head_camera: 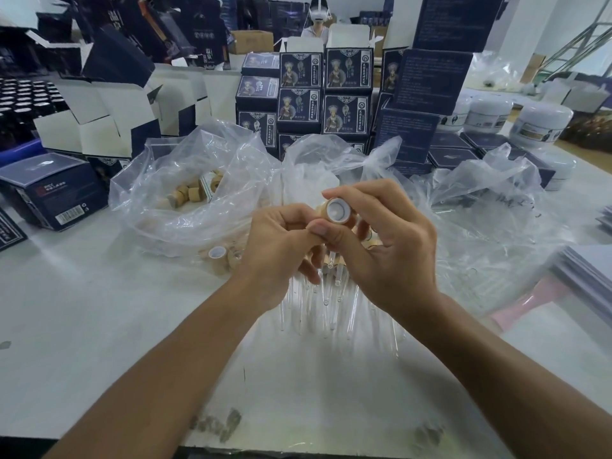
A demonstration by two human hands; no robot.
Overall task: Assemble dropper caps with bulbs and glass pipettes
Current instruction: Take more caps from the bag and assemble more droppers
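My two bare forearms come up from the near edge of the white table [99,326], and just beneath my hands lies a spread of clear glass pipettes [331,313] on a plastic sheet, their tips pointing toward me. My left hand [278,246] is curled, its thumb and fingers pressed in against the thing my right hand holds; what it grips itself I cannot tell. My right hand [390,246] pinches a wooden dropper cap [337,210] between forefinger above and thumb below, its white-lined open end turned toward me. Just left of my left hand a loose cap [217,254] lies on its side at the mouth of a clear plastic bag [185,193] with more wooden caps inside. Beyond my hands stands a second bag [318,170] with pale contents, and to the right a third, crumpled bag [480,207]. Farther off rise stacks of dark blue boxes [344,91], with white jars [539,124] far right.
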